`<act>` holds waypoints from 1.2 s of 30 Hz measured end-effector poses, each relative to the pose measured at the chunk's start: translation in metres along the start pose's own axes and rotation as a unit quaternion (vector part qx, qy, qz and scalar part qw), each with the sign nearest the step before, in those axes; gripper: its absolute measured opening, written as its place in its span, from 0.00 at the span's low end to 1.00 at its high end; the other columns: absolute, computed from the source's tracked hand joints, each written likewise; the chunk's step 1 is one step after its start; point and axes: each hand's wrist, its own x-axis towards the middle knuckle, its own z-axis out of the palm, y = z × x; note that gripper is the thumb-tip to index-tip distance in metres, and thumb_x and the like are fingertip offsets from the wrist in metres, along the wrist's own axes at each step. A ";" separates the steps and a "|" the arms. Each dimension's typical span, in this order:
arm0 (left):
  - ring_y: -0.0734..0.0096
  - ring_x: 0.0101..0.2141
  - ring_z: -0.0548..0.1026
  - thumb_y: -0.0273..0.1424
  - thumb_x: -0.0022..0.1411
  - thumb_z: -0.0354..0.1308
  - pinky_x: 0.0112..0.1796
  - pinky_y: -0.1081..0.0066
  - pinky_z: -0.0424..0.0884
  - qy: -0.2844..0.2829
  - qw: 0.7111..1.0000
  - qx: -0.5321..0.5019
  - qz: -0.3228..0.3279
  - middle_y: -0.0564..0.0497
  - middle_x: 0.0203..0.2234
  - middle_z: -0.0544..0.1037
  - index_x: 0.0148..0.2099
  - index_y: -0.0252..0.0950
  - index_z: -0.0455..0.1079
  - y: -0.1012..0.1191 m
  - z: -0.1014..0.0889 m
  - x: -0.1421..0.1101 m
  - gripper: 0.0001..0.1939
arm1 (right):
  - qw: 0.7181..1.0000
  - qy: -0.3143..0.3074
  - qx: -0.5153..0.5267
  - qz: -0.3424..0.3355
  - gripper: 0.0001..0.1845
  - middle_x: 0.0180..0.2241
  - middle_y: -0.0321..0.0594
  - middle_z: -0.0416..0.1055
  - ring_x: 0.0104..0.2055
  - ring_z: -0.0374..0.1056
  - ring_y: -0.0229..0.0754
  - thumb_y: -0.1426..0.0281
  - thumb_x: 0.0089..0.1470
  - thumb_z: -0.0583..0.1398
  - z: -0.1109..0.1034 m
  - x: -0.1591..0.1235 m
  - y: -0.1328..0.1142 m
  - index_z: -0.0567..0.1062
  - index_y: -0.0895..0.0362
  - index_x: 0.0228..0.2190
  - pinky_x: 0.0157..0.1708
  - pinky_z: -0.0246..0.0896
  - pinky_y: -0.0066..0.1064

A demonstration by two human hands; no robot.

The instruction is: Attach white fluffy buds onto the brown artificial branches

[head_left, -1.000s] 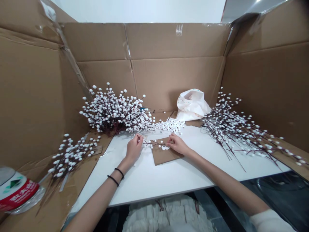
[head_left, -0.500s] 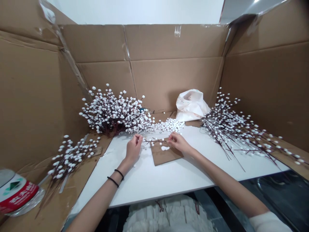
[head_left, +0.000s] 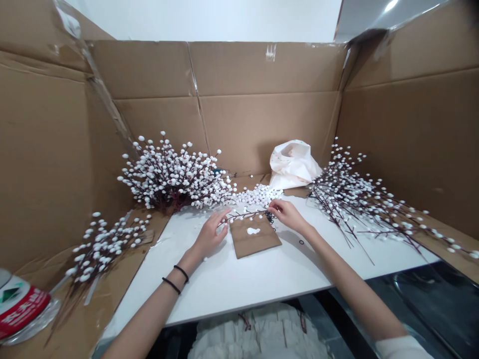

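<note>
Your right hand (head_left: 286,214) pinches the white-tipped sprig (head_left: 245,215) near the cardboard square (head_left: 258,245); hold it level, letting your left hand (head_left: 212,233), fingers parted, lightly steady the far end.

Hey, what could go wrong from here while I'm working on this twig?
The right hand pinches one end of the twig, but the left hand has parted fingers, so the twig might swing or slip.
If the white blob on the cardboard is wet, a sleeve or finger could smear it.
The loose beads lie just beyond; a knock might scatter them.
</note>
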 end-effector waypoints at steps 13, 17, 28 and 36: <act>0.68 0.42 0.69 0.27 0.62 0.46 0.45 0.66 0.67 -0.032 0.991 0.080 0.100 0.47 0.42 0.74 0.57 0.40 0.59 -0.004 0.003 0.001 0.20 | 0.996 -0.014 -0.039 -0.075 0.06 0.30 0.41 0.68 0.34 0.62 0.41 0.73 0.55 0.52 -0.014 -0.001 0.006 0.68 0.57 0.28 0.35 0.53 0.30; 0.70 0.42 0.69 0.25 0.62 0.44 0.44 0.67 0.67 -0.053 0.988 0.091 0.110 0.48 0.42 0.74 0.54 0.40 0.62 -0.006 0.003 0.002 0.19 | 0.996 -0.032 -0.037 -0.075 0.05 0.31 0.41 0.68 0.35 0.61 0.41 0.75 0.54 0.52 -0.015 -0.002 0.010 0.68 0.57 0.30 0.35 0.54 0.30; 0.69 0.40 0.69 0.22 0.60 0.44 0.41 0.69 0.67 -0.091 0.976 0.145 0.131 0.48 0.37 0.74 0.46 0.38 0.69 -0.001 -0.003 0.004 0.17 | 0.993 -0.079 -0.041 -0.073 0.07 0.32 0.42 0.69 0.36 0.62 0.41 0.76 0.53 0.51 -0.011 -0.005 0.012 0.69 0.57 0.30 0.37 0.55 0.31; 0.69 0.39 0.68 0.23 0.61 0.43 0.41 0.69 0.65 -0.110 0.966 0.173 0.155 0.49 0.36 0.75 0.42 0.39 0.70 -0.006 -0.002 0.004 0.16 | 0.993 -0.082 -0.045 -0.069 0.07 0.32 0.42 0.69 0.36 0.63 0.42 0.77 0.53 0.52 -0.009 -0.006 0.012 0.69 0.57 0.29 0.37 0.55 0.31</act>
